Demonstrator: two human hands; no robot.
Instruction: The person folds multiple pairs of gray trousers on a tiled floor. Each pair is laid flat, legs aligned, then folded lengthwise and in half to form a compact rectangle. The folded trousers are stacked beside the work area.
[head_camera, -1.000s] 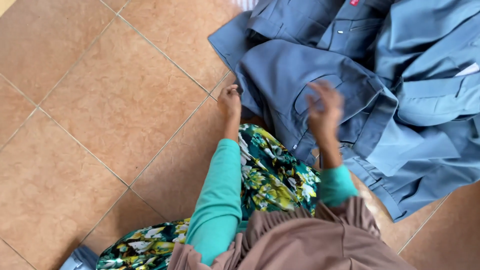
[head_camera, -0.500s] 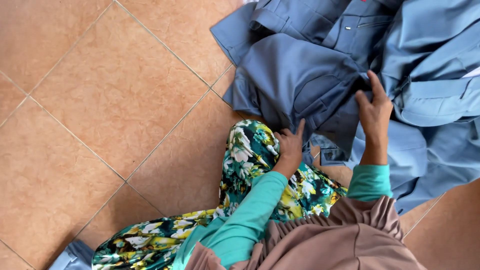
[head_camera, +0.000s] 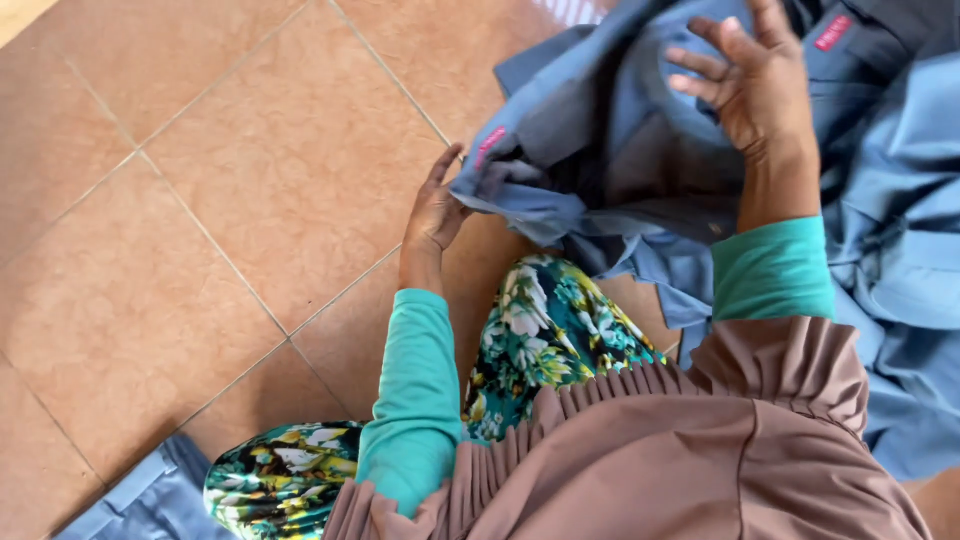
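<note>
We note a floor of orange-brown tiles (head_camera: 230, 200) with pale grout lines, seen from above. Nearest us lie a mauve pleated cloth (head_camera: 700, 450) and floral trousers (head_camera: 540, 330) over the knee. Beyond, our left hand (head_camera: 435, 215) pinches the lower edge of a blue-grey garment (head_camera: 600, 150), lifting it just off the tile. Farther out, our right hand (head_camera: 755, 85) hovers over the same garment, fingers spread, gripping nothing. More blue garments (head_camera: 900, 250) lie heaped to the right. Risk, in our judgement: held by one pinch alone, the edge could slip and the cloth bunch into the heap.
</note>
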